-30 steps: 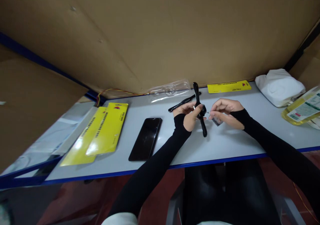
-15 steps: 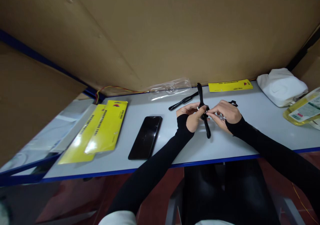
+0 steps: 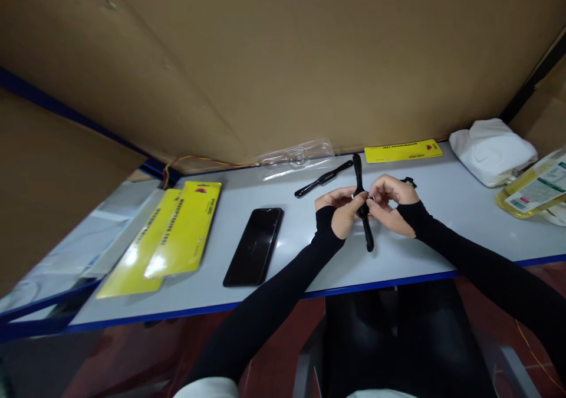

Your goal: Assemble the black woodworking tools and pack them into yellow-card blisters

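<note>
My left hand (image 3: 340,209) is closed round the middle of a black spokeshave (image 3: 368,237), whose two handles stick out above and below the fingers. The thumb presses on the tool's centre. Against that same centre my right hand (image 3: 391,200) pinches with thumb and fingertips at a small part, too small to make out. A second black spokeshave (image 3: 325,178) lies on the table beyond my left hand. Behind my right hand a small black part (image 3: 408,181) shows, partly covered by the hand.
Yellow printed cards (image 3: 186,233) lie at the left, and another yellow card (image 3: 403,151) at the back. A black phone (image 3: 253,247) lies left of my forearm. Clear plastic packaging (image 3: 298,157) rests by the wall. At right are a white bag (image 3: 493,152) and a bottle of yellow liquid (image 3: 533,191).
The spokeshave has turned slightly and sits a little lower. My right fingers have shifted and curled closer against its centre. The view has moved slightly.
</note>
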`<state>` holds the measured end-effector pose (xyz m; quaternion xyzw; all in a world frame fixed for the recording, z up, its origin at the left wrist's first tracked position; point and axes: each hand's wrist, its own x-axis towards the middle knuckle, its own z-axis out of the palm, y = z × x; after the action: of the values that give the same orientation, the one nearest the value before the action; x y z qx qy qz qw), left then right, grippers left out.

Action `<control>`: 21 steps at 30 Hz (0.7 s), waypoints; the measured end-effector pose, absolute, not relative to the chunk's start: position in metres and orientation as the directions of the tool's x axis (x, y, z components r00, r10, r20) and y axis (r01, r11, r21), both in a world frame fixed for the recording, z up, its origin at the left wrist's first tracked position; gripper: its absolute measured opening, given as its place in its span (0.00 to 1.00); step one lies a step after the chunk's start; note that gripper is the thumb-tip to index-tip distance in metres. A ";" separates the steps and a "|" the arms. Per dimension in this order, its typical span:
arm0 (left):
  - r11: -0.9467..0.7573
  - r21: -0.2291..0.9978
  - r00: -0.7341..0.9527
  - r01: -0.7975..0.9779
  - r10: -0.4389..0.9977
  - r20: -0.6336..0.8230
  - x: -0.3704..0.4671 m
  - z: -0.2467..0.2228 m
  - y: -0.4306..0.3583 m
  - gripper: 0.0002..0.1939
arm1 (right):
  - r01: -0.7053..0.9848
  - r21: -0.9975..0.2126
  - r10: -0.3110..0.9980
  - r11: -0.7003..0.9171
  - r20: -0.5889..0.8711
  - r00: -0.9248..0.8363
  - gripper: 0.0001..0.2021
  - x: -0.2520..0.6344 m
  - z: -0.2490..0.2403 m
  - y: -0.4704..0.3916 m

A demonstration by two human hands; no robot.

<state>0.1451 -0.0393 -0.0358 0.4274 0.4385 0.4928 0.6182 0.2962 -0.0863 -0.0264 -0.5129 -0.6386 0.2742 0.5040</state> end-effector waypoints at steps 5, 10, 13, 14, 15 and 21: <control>0.191 0.934 0.171 -0.302 0.975 -0.144 0.144 -0.038 -0.038 0.27 | 0.276 -0.909 0.946 0.312 0.325 0.002 0.11 0.299 -0.020 -0.085; 0.202 0.940 0.215 -0.275 0.966 -0.144 0.141 -0.035 -0.040 0.25 | 0.112 -0.983 0.986 0.147 0.154 0.063 0.20 0.299 -0.013 -0.087; 0.208 0.943 0.209 -0.261 0.965 -0.155 0.141 -0.031 -0.042 0.24 | 0.055 -0.995 0.995 0.079 0.082 0.057 0.22 0.299 -0.010 -0.087; 0.218 0.942 0.209 -0.255 0.964 -0.166 0.141 -0.029 -0.042 0.24 | 0.040 -0.998 0.997 0.057 0.059 0.046 0.22 0.299 -0.010 -0.087; 0.227 0.941 0.204 -0.250 0.963 -0.178 0.142 -0.027 -0.042 0.24 | 0.028 -0.999 0.998 0.040 0.041 0.037 0.23 0.299 -0.010 -0.086; 0.246 0.939 0.148 -0.239 0.965 -0.215 0.143 -0.019 -0.042 0.23 | -0.006 -0.998 0.998 0.065 0.065 0.006 0.25 0.299 -0.008 -0.087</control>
<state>0.1425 -0.0418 -0.0192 0.3983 0.4556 0.4674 0.6444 0.2987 -0.0874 -0.0076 -0.4833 -0.5131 0.4835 0.5190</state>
